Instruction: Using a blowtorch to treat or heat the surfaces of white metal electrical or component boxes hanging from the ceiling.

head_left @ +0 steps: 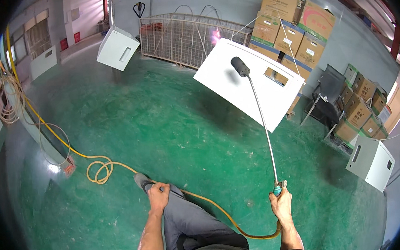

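My right hand point(281, 204) is closed round the handle of a long gas torch point(261, 115). A black nozzle point(240, 66) tops its thin metal pipe, in front of a large white metal panel point(224, 76) with a rectangular cutout. Whether nozzle and panel touch, I cannot tell. A pinkish glow point(215, 35) shows by the panel's upper left edge. Thin lines run up from the panel, which hangs above the floor. From the torch handle a yellow hose point(216, 206) trails behind my leg. Curled fingers on my left hand point(158, 197) rest by my knee, around something dark and small.
White metal housings point(118, 49) hang at the left and right point(372, 163). Behind the panel stand a wire cage point(174, 40) and stacked cartons point(291, 33). A black chair point(329, 86) is at the right. The hose loops over the green floor point(102, 172); coiled hoses point(9, 97) hang far left.
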Demonstrator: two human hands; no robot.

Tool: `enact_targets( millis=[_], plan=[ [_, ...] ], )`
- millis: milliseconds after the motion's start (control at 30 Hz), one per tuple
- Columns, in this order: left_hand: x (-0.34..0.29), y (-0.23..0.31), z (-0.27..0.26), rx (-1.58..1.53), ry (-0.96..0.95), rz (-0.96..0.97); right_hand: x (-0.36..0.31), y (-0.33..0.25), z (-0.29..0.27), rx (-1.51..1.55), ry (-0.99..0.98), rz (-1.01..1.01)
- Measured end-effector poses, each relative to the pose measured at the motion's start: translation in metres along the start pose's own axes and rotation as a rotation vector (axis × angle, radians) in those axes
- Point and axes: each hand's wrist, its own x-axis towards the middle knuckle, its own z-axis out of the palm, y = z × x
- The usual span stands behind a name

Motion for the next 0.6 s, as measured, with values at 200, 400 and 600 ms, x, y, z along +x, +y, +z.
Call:
enact_targets(
  millis=[200,400,600],
  plan=[
    [0.000,0.001,-0.002,-0.007,0.002,-0.005,0.005,-0.006,-0.003,-0.050,0.012,0.020],
    [0.003,0.001,-0.003,-0.033,0.001,-0.005,-0.006,-0.008,-0.008,-0.096,0.007,0.038],
    [0.007,-0.002,-0.004,-0.008,0.011,-0.011,-0.042,0.002,0.001,-0.125,-0.078,0.080]
  ],
)
